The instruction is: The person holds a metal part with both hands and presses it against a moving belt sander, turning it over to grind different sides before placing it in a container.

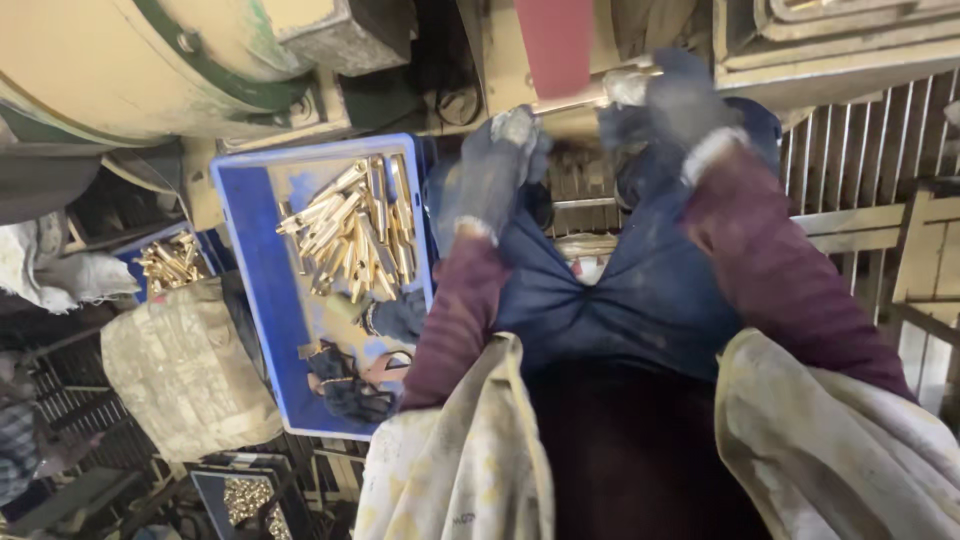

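At the red sanding belt: one metal rod, long axis crosswise, clamped between my gloved right hand and left hand, right nearer the belt. Left of my knees: blue crate of brass tubes. Slatted floor, cramped workshop.
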